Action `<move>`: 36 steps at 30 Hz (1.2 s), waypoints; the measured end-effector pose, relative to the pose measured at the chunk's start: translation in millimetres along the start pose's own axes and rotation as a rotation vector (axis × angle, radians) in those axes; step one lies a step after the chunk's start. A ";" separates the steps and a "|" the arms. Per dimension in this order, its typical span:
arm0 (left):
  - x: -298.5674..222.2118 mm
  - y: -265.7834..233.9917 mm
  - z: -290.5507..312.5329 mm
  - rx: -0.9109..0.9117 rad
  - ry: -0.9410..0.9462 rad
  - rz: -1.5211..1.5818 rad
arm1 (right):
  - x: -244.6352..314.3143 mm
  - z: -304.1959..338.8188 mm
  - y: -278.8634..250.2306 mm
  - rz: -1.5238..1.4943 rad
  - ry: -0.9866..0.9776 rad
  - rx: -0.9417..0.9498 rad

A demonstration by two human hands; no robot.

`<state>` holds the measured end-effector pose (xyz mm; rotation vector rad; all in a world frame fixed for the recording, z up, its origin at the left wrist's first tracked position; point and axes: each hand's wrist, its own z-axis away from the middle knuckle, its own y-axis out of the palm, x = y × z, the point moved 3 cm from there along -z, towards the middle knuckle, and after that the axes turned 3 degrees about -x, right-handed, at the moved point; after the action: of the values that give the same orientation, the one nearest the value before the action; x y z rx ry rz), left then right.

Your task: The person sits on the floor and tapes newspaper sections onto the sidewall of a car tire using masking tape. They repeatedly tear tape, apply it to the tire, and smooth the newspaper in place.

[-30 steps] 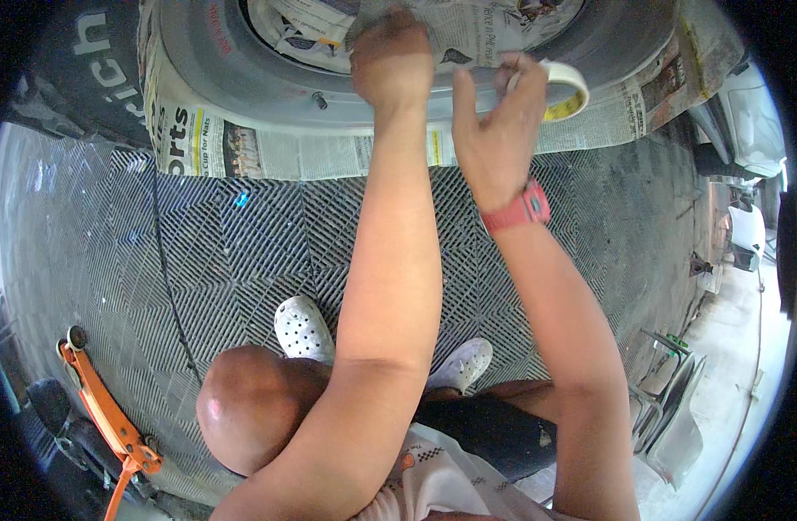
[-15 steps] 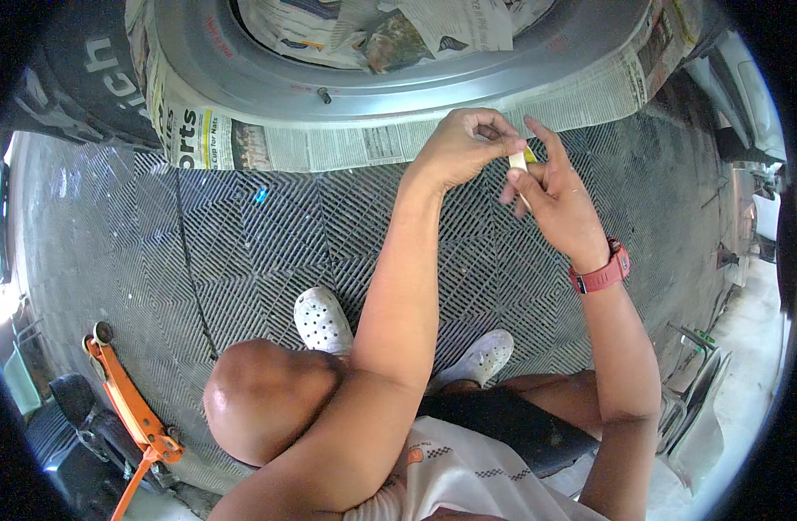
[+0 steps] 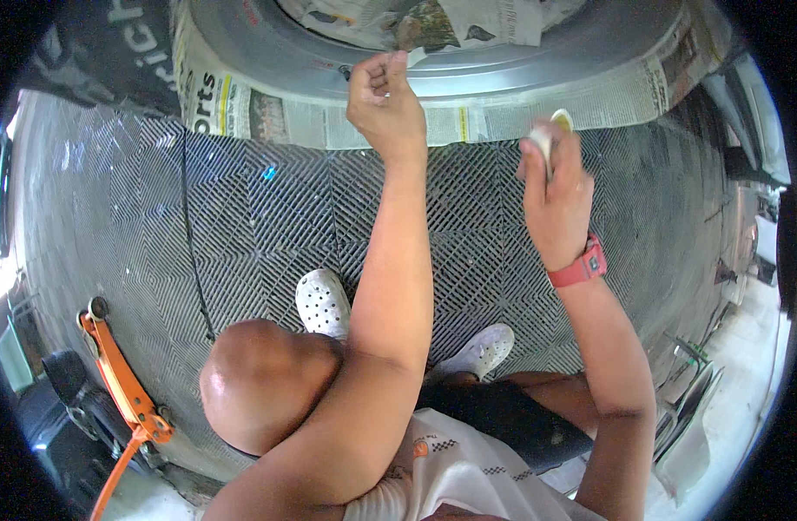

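Observation:
My left hand (image 3: 388, 104) is raised at the near edge of a grey wheel rim (image 3: 477, 76), thumb and fingers pinched on a short strip of pale masking tape (image 3: 417, 57). In my right hand (image 3: 562, 187), to the right and slightly blurred, is a roll of masking tape (image 3: 562, 118), held between fingers and thumb. Newspaper (image 3: 312, 122) wraps the band around the rim, and more newspaper (image 3: 511, 22) covers its middle. A small valve stem (image 3: 345, 73) sits on the rim beside my left hand.
Dark ribbed floor tiles (image 3: 268, 217) lie below, with my white clogs (image 3: 323, 302) on them. An orange floor jack (image 3: 125, 373) stands at lower left. A black tyre (image 3: 103, 52) with white lettering is at upper left. Pale panels (image 3: 689, 425) lean at lower right.
My hands have moved apart. The left went left and up to the rim with a tape strip; the right kept the roll and moved slightly right. The view shifted a little.

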<state>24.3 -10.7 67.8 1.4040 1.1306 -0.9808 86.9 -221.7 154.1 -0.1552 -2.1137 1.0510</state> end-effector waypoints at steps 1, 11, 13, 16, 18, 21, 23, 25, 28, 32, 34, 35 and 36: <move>2.5 -2.8 1.5 -0.011 -0.005 -0.023 | 12.3 -14.6 6.5 0.010 0.036 0.004; 8.4 23.5 19.2 0.211 -0.333 0.578 | -11.5 -106.2 80.6 -0.648 0.631 0.250; 9.8 21.1 13.2 0.175 -0.342 0.588 | -11.8 -109.4 83.6 -0.587 0.556 0.203; 11.9 20.2 8.1 0.081 -0.342 0.596 | -4.1 -116.7 87.9 -0.354 0.237 0.022; 12.9 19.7 4.9 0.017 -0.312 0.626 | 12.6 -116.6 93.9 -0.134 0.007 -0.108; 9.1 18.5 -1.2 -0.059 -0.275 0.608 | 60.0 -112.5 97.9 0.149 -0.188 -0.227; 3.9 23.0 -4.5 -0.084 -0.277 0.599 | 55.9 -116.4 106.3 0.220 -0.247 -0.291; 1.9 25.8 -6.8 -0.098 -0.284 0.586 | 58.2 -117.0 110.4 0.269 -0.268 -0.359; 1.9 26.2 -9.7 -0.104 -0.295 0.542 | 66.0 -119.2 114.4 0.225 -0.253 -0.421; 21.4 28.5 -22.7 -0.118 -0.263 0.556 | 77.1 -131.0 115.2 -0.004 -0.263 -0.427; 32.0 32.4 -33.5 -0.143 -0.238 0.575 | 77.2 -135.6 119.9 -0.044 -0.252 -0.435; 36.8 33.5 -36.9 -0.162 -0.229 0.563 | 77.6 -137.5 122.8 -0.040 -0.241 -0.433; 37.7 35.8 -37.9 -0.177 -0.224 0.554 | 75.1 -139.4 124.8 -0.030 -0.229 -0.433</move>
<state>67.2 31.1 44.2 1.3214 0.5941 -0.6025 101.8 -20.7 159.0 -0.2190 -2.5227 0.6016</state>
